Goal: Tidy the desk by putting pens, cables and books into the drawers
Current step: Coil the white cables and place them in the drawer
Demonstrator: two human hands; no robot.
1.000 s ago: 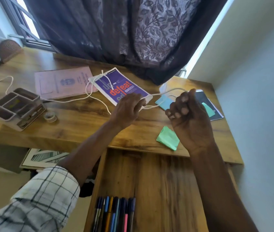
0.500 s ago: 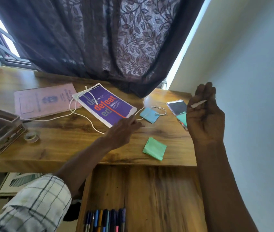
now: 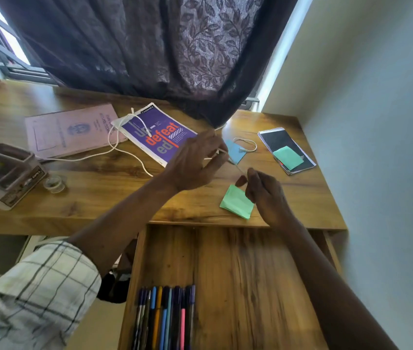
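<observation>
Your left hand point(image 3: 195, 162) pinches the white cable point(image 3: 86, 157) between thumb and forefinger above the middle of the surface point(image 3: 99, 193), with the other fingers spread loosely. Your right hand point(image 3: 263, 195) grips the same cable with curled fingers, closer to the front edge and over the green sticky pad point(image 3: 235, 204) that lies right at that edge. A short taut stretch runs between the two hands. From the left hand the cable trails across the purple book point(image 3: 160, 137) and on toward the left edge. A small white loop lies beside a blue note point(image 3: 235, 152).

The wall point(image 3: 377, 147) closes off the right edge, and the curtain point(image 3: 149, 59) hangs down to the back edge. A black notepad point(image 3: 273, 141) lies along the right edge. Below the front edge the drawer point(image 3: 250, 274) stands open, with pens point(image 3: 165, 319) in a row by its left side and bare wood to their right.

The purple book reads "defeat" in orange, with "un" and "ed" in grey. The print on the pink book point(image 3: 71, 130) is too small to read.
</observation>
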